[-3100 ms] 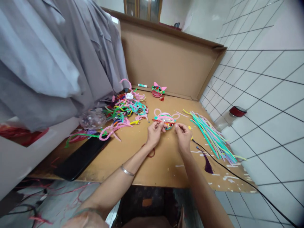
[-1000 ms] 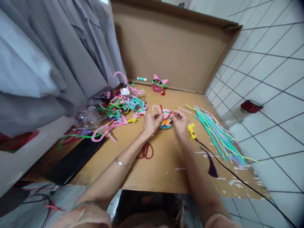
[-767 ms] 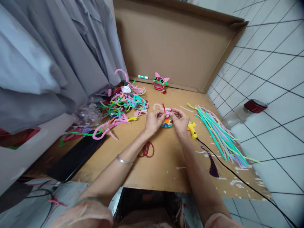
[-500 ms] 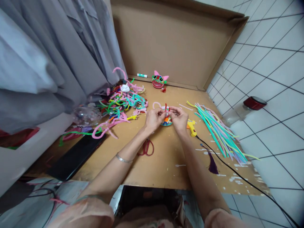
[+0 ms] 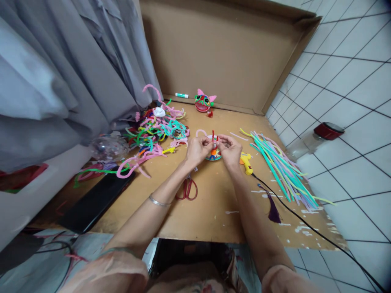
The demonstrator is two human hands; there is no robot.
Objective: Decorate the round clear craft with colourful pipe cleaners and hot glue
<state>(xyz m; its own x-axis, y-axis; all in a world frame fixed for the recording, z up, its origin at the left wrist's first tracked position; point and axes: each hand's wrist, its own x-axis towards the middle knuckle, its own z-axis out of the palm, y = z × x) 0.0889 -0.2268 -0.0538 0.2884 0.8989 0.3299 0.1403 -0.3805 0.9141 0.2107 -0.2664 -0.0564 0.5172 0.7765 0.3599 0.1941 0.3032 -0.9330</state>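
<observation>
My left hand (image 5: 198,151) and my right hand (image 5: 229,151) meet over the middle of the table, both with fingers pinched. Between them a red pipe cleaner (image 5: 213,135) is held, bent, with its ends sticking up. Just beneath the fingertips lies a round colourful piece (image 5: 214,157) with a blue-green edge, partly hidden by my hands. A pink pipe cleaner loop (image 5: 200,132) shows behind my left hand. Red-handled scissors (image 5: 191,189) rest below my left wrist. To the right of my right hand lies a yellow glue gun (image 5: 247,163).
A tangled heap of pipe cleaners (image 5: 159,130) is on the left, near a black flat object (image 5: 94,205). Straight pipe cleaners (image 5: 281,171) lie right, beside a red-lidded jar (image 5: 314,142). A pink-eared animal head (image 5: 203,102), a glue stick (image 5: 182,95) and a purple tassel (image 5: 273,209) are also there.
My fingers have shifted slightly around the red pipe cleaner, and more of the round piece beneath shows. The view has tilted a little; the rest stays put.
</observation>
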